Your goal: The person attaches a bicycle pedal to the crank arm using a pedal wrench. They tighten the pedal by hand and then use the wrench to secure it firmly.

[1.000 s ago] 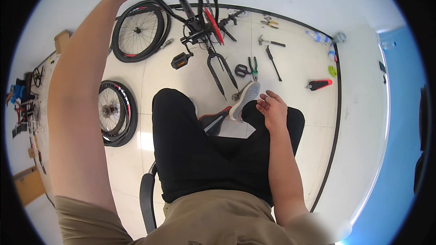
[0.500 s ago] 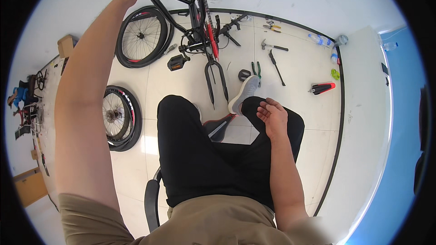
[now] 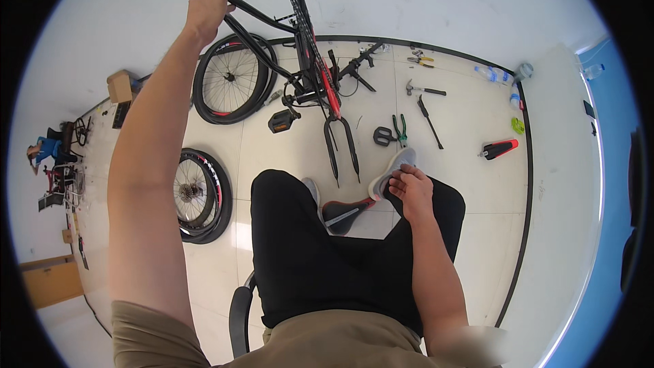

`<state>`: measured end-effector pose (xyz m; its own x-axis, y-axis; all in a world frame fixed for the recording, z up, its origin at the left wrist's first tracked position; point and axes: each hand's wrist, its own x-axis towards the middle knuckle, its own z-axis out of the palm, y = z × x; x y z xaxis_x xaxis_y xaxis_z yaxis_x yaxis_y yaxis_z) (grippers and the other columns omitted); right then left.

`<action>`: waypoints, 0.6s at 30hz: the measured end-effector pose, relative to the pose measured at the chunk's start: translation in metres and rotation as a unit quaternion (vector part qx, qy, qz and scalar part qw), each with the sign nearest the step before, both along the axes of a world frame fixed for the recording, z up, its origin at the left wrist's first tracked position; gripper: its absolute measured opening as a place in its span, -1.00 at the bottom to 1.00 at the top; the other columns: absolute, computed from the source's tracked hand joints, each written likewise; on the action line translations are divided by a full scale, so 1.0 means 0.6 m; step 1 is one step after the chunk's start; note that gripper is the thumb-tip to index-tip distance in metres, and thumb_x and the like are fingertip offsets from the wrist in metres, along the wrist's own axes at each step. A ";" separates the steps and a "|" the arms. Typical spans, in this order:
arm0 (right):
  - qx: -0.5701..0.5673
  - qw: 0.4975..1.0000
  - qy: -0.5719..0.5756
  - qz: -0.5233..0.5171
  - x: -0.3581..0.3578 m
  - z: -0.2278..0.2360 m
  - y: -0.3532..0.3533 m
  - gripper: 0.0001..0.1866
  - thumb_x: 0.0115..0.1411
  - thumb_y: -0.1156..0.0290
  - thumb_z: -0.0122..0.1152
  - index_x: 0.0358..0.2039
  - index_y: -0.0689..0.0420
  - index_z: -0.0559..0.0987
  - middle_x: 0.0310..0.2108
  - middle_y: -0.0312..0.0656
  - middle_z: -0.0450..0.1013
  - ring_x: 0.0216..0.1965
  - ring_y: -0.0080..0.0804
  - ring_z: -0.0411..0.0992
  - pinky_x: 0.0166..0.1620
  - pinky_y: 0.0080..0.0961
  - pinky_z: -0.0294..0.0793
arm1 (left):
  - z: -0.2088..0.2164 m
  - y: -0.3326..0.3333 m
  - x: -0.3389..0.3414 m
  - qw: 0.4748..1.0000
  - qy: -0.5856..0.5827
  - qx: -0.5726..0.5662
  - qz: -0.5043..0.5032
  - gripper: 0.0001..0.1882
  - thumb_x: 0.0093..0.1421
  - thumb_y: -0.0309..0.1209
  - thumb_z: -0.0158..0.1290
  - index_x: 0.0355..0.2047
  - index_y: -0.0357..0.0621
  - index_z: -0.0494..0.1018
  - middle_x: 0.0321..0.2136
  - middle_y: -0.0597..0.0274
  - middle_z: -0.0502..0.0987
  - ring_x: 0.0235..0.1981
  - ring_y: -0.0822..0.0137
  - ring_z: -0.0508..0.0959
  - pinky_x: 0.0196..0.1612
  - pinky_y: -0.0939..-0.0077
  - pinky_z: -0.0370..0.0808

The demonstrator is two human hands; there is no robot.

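My left hand (image 3: 208, 13) is raised at the upper left, closed around the end of a black tube of a bicycle frame (image 3: 253, 44). The frame is black and red, with the chain running along it and a pedal (image 3: 281, 121) attached. Its fork (image 3: 343, 146) points down toward my feet. My right hand (image 3: 412, 191) hovers by my right knee, fingers loosely bent and apart, with nothing visible in it. Between my legs, near my shoes, lies a black and red saddle (image 3: 346, 217).
Two wheels (image 3: 228, 76) (image 3: 221, 194) lie on the left. On the right are a loose pedal (image 3: 383, 136), green-handled pliers (image 3: 400, 129), a hammer (image 3: 426, 88), a pry bar (image 3: 430, 121), a black-red tool (image 3: 499, 149) and bottles (image 3: 492, 73). Another person (image 3: 44, 150) is far left.
The whole view has shifted, so the floor and things sit lower and further right. My left hand and the frame end it grips show more fully. My right hand's fingers are slightly more bent.
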<state>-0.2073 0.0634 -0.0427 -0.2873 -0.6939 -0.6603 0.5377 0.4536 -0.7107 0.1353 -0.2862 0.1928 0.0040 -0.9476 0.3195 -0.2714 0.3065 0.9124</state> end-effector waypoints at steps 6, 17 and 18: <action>-0.012 1.000 -0.012 -0.001 0.004 0.003 -0.021 -0.67 0.25 0.58 0.02 0.04 0.28 0.45 -0.24 -0.09 0.54 -0.36 -0.37 0.54 -0.30 -0.45 0.59 | 0.006 0.004 -0.017 0.999 0.021 -0.011 -0.035 -0.30 0.00 -0.66 -0.12 0.23 -0.23 0.16 0.13 -0.08 0.45 0.23 0.05 0.41 0.01 0.07 0.55; -0.038 0.998 -0.036 -0.029 -0.005 0.006 -0.061 -0.64 0.23 0.56 -0.01 0.04 0.31 0.47 -0.27 -0.12 0.55 -0.40 -0.46 0.51 -0.32 -0.51 0.54 | 0.024 0.014 -0.068 0.998 0.004 0.016 -0.062 -0.36 0.00 -0.73 -0.21 0.18 -0.35 0.20 0.16 -0.16 0.39 0.27 -0.03 0.37 -0.03 0.19 0.67; -0.036 0.998 -0.037 -0.032 -0.008 0.006 -0.064 -0.64 0.23 0.56 -0.01 0.04 0.32 0.47 -0.27 -0.12 0.55 -0.40 -0.47 0.51 -0.33 -0.51 0.54 | 0.027 0.020 -0.080 0.998 0.001 0.015 -0.068 -0.35 -0.02 -0.74 -0.23 0.18 -0.38 0.19 0.17 -0.19 0.37 0.28 -0.04 0.36 -0.03 0.18 0.68</action>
